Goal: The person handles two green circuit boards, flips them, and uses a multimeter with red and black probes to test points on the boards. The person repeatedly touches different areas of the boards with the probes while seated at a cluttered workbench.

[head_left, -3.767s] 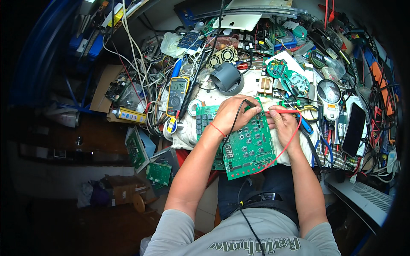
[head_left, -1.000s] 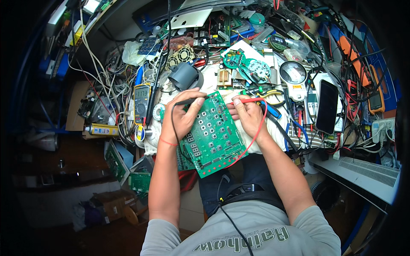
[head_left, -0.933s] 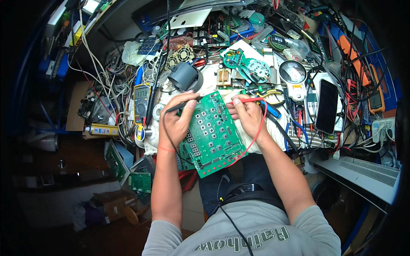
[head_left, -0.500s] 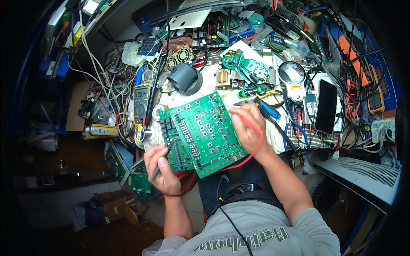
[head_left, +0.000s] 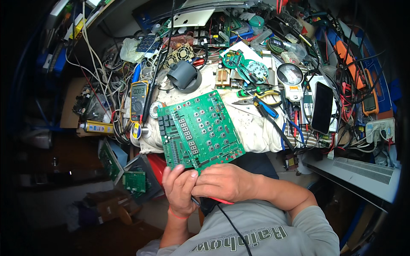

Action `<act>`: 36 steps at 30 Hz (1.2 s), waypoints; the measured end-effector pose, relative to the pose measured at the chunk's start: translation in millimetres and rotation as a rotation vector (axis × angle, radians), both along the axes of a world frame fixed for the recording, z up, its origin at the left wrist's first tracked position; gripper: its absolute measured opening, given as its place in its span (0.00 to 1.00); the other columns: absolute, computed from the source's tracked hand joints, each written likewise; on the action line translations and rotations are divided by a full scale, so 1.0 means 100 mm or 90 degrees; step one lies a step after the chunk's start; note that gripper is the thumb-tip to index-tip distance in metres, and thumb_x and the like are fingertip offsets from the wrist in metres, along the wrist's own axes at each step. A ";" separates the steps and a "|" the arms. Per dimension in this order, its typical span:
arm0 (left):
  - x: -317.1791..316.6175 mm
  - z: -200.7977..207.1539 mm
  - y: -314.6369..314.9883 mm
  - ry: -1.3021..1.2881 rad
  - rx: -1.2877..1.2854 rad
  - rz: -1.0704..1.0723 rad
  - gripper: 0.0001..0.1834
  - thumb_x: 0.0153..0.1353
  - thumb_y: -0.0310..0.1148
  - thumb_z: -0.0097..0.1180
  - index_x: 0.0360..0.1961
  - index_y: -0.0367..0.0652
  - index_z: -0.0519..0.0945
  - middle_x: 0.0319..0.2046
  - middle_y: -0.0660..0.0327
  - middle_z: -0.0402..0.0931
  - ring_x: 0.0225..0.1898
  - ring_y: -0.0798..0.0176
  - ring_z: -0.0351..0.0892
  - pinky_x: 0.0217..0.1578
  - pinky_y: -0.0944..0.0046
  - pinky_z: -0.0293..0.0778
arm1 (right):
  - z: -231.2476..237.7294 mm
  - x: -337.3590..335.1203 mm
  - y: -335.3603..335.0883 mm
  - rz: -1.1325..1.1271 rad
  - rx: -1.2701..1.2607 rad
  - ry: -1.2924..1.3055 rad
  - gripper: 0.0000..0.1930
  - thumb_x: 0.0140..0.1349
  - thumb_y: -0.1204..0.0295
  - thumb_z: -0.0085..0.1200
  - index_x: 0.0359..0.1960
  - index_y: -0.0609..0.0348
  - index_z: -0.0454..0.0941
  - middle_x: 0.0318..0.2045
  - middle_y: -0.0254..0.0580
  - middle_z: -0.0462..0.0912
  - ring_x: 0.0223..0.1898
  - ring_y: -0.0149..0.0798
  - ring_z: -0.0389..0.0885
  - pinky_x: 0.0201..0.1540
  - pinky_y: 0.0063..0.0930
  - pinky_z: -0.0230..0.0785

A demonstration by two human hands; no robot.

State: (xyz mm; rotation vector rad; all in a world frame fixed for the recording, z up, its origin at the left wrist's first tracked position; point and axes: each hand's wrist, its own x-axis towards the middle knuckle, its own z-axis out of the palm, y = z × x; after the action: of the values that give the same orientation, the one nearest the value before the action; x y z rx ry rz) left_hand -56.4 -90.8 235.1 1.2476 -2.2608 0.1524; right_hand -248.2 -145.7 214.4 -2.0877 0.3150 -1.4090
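A green circuit board (head_left: 205, 128) with push buttons and a row of digit displays lies tilted at the bench's front edge. Both hands meet at its near edge. My left hand (head_left: 177, 187) is closed on a black test probe (head_left: 195, 200), whose end shows below the fingers. Against its fingertips, my right hand (head_left: 224, 181) is closed, with a red test probe (head_left: 222, 200) showing beneath it; both probe tips are hidden. Beyond the board's left side stands a yellow multimeter (head_left: 139, 100) with its display lit.
Pliers (head_left: 267, 106), a magnifier (head_left: 290, 77) and a black phone (head_left: 322, 106) lie right of the board. A grey cup-shaped holder (head_left: 183, 77) stands behind it. Cables and loose boards crowd the bench; a solder roll (head_left: 157, 109) sits by the board's left corner.
My right hand has moved from the board's right side down to its near edge, beside my left hand. My left hand has shifted down and right. The multimeter reading has changed.
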 end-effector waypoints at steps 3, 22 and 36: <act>0.11 -0.06 0.06 0.103 0.096 -0.013 0.12 0.62 0.34 0.55 0.44 0.42 0.81 0.36 0.56 0.81 0.42 0.50 0.81 0.61 0.42 0.67 | 0.00 -0.06 -0.01 0.041 0.011 0.110 0.12 0.59 0.73 0.56 0.44 0.58 0.78 0.37 0.41 0.81 0.38 0.41 0.81 0.40 0.35 0.74; 0.55 -1.64 0.95 0.414 0.328 0.301 0.21 0.59 0.24 0.65 0.19 0.40 0.63 0.18 0.56 0.61 0.22 0.54 0.63 0.27 0.57 0.61 | -0.91 -0.29 -1.28 -0.299 0.669 0.142 0.26 0.66 0.52 0.59 0.47 0.69 0.84 0.33 0.49 0.88 0.36 0.40 0.87 0.44 0.32 0.76; 0.37 -1.06 0.53 0.755 0.246 0.267 0.26 0.78 0.41 0.40 0.19 0.42 0.62 0.17 0.62 0.62 0.21 0.66 0.63 0.27 0.65 0.63 | -1.04 -0.31 -1.32 -0.282 0.680 0.177 0.28 0.66 0.47 0.59 0.34 0.68 0.84 0.23 0.40 0.83 0.27 0.30 0.78 0.34 0.30 0.71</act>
State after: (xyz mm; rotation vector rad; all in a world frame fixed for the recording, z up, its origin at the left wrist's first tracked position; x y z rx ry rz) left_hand -19.9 -37.4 128.6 1.4255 -1.0108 -0.7187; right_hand -279.1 -277.7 110.3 -1.3109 1.3642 -0.8143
